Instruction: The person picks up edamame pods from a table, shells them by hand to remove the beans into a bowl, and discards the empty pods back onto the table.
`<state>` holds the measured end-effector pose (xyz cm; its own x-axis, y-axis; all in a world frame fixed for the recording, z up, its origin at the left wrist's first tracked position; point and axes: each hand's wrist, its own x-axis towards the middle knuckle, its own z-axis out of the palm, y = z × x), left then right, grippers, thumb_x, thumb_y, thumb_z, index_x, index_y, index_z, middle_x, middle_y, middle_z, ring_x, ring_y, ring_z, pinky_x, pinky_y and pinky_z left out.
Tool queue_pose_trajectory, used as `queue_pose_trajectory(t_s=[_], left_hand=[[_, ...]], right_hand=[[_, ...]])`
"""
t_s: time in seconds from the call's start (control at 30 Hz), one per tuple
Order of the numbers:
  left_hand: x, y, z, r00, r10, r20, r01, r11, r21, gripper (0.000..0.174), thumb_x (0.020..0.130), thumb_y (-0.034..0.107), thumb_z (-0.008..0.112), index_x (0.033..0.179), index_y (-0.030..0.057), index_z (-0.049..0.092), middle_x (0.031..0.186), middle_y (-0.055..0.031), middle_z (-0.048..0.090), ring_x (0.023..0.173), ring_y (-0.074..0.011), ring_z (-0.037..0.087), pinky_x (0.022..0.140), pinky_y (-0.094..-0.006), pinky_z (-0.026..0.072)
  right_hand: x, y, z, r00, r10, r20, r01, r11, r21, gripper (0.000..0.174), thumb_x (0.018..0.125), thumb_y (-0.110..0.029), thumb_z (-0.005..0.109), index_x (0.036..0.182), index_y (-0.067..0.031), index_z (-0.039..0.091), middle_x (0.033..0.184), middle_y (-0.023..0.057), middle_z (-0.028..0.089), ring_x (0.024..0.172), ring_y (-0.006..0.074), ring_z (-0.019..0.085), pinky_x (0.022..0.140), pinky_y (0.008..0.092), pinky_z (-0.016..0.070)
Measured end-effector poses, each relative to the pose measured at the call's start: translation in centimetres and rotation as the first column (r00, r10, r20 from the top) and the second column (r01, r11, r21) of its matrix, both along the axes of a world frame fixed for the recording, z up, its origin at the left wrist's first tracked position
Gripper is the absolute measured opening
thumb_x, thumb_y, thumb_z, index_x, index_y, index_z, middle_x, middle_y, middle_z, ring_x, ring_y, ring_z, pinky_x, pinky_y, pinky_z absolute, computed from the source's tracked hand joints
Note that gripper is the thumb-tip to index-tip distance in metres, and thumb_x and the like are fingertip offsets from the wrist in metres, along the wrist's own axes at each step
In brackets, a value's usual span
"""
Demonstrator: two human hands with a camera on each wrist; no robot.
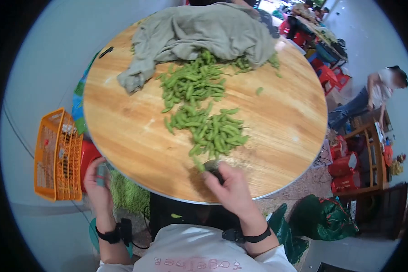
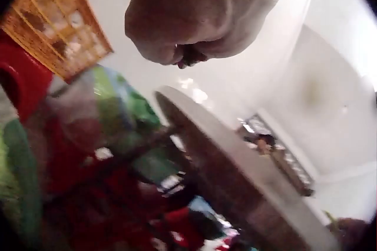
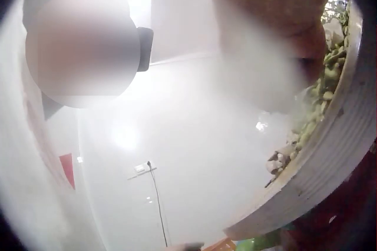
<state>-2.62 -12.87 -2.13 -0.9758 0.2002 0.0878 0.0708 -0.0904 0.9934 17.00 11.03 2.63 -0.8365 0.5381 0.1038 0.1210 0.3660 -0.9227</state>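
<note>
Green edamame pods [image 1: 220, 131] lie in a long heap on the round wooden table [image 1: 281, 122]. At the near end of the heap, my right hand [image 1: 233, 188] reaches over the table edge with its fingers curled and pinches a single pod [image 1: 198, 164] at the thumb tip. Dark material [image 1: 213, 170] covers the area by its index finger; I cannot tell what it is. My left hand [image 1: 99, 186] is raised just off the table's left edge, fingers loosely bent, with a grey-green band [image 1: 101, 174] on a finger. In the left wrist view that hand [image 2: 200, 15] is dark and holds nothing visible.
A grey-green cloth [image 1: 199, 31] covers the far end of the heap. An orange basket [image 1: 56, 158] stands at the left, with a green fluffy mat [image 1: 129, 195] below the table. A green sack [image 1: 322, 217] and a person [image 1: 371, 93] are at the right.
</note>
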Motion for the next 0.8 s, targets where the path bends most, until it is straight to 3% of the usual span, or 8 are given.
queue_pose_trajectory(t_s=[0.07, 0.13, 0.3, 0.4, 0.53, 0.6, 0.73, 0.8], left_hand=[[4.2, 4.8, 4.1, 0.867, -0.391, 0.309, 0.359, 0.92, 0.159, 0.021, 0.083, 0.008, 0.054, 0.102, 0.002, 0.059, 0.085, 0.0015, 0.057, 0.065, -0.0013, 0.048, 0.051, -0.014, 0.0347], [6.8, 8.4, 3.9, 0.712, -0.654, 0.256, 0.629, 0.756, 0.181, 0.022, 0.081, 0.009, 0.058, 0.101, 0.0007, 0.059, 0.081, 0.0019, 0.057, 0.057, -0.001, 0.044, 0.046, -0.0144, 0.0306], [9.6, 12.6, 2.8, 0.477, -0.798, 0.37, 0.581, 0.601, 0.549, 0.017, 0.077, 0.006, 0.064, 0.092, -0.0003, 0.059, 0.078, -0.0003, 0.058, 0.059, -0.0027, 0.047, 0.048, -0.0151, 0.0332], [10.5, 13.7, 3.1, 0.562, -0.77, 0.301, 0.569, 0.624, 0.536, 0.011, 0.078, 0.006, 0.064, 0.086, 0.0005, 0.059, 0.079, -0.0028, 0.06, 0.062, -0.0047, 0.053, 0.05, -0.0159, 0.0366], [10.6, 13.9, 3.2, 0.576, -0.751, 0.323, 0.571, 0.652, 0.499, 0.007, 0.079, 0.004, 0.062, 0.084, 0.0012, 0.058, 0.079, -0.004, 0.062, 0.065, -0.0065, 0.056, 0.054, -0.0168, 0.0399], [10.8, 14.1, 3.4, 0.644, -0.692, 0.326, 0.57, 0.719, 0.398, 0.005, 0.079, 0.003, 0.06, 0.084, 0.0016, 0.057, 0.076, -0.0034, 0.061, 0.065, -0.0069, 0.056, 0.056, -0.0172, 0.0415], [11.2, 14.0, 3.1, 0.692, -0.68, 0.243, 0.617, 0.731, 0.29, 0.003, 0.08, 0.002, 0.058, 0.083, 0.0018, 0.057, 0.076, -0.0034, 0.061, 0.065, -0.0073, 0.056, 0.057, -0.0175, 0.0416], [11.9, 14.4, 3.8, 0.698, -0.662, 0.272, 0.58, 0.746, 0.327, 0.007, 0.08, 0.007, 0.06, 0.079, 0.0019, 0.056, 0.073, -0.0013, 0.057, 0.055, -0.0014, 0.043, 0.046, -0.0165, 0.0275]], right_hand=[[0.2, -0.6, 0.4, 0.995, 0.092, -0.035, -0.097, 0.978, -0.182, 0.011, 0.083, -0.009, 0.06, 0.085, 0.0016, 0.058, 0.059, -0.0035, 0.045, 0.056, 0.0034, 0.039, 0.048, 0.0223, 0.0341], [0.7, -0.7, 0.9, 0.987, 0.149, -0.066, -0.16, 0.966, -0.202, 0.014, 0.085, -0.011, 0.059, 0.079, 0.0012, 0.056, 0.059, -0.0052, 0.041, 0.056, 0.0026, 0.035, 0.046, 0.0215, 0.0305], [2.7, 0.1, 0.5, 0.994, 0.107, 0.026, -0.098, 0.97, -0.224, 0.018, 0.089, -0.013, 0.054, 0.077, -0.0008, 0.052, 0.06, -0.0055, 0.043, 0.054, 0.0025, 0.036, 0.045, 0.0207, 0.0296], [3.5, 0.6, 0.1, 0.972, 0.225, -0.065, -0.22, 0.782, -0.584, 0.026, 0.094, -0.02, 0.045, 0.076, -0.0021, 0.05, 0.059, -0.0018, 0.044, 0.053, 0.006, 0.037, 0.046, 0.0218, 0.0311], [4.4, 1.0, 0.3, 0.966, 0.239, -0.101, -0.235, 0.642, -0.73, 0.026, 0.097, -0.021, 0.039, 0.078, -0.0046, 0.048, 0.062, -0.0041, 0.043, 0.053, 0.0045, 0.035, 0.046, 0.0189, 0.0283], [4.6, 1.3, 0.0, 0.947, 0.232, -0.224, -0.304, 0.414, -0.858, 0.025, 0.097, -0.02, 0.038, 0.079, -0.0054, 0.047, 0.063, -0.0034, 0.043, 0.051, 0.0036, 0.036, 0.044, 0.0177, 0.0271], [4.3, 1.0, -0.9, 0.968, 0.222, -0.118, -0.227, 0.568, -0.791, 0.023, 0.096, -0.018, 0.039, 0.078, -0.0058, 0.047, 0.062, -0.0038, 0.042, 0.05, 0.0031, 0.034, 0.043, 0.0176, 0.0249], [4.2, 0.7, -0.6, 0.978, 0.191, -0.083, -0.185, 0.616, -0.765, 0.022, 0.096, -0.017, 0.039, 0.078, -0.006, 0.048, 0.062, -0.0039, 0.042, 0.049, 0.0029, 0.032, 0.041, 0.0178, 0.0236]])
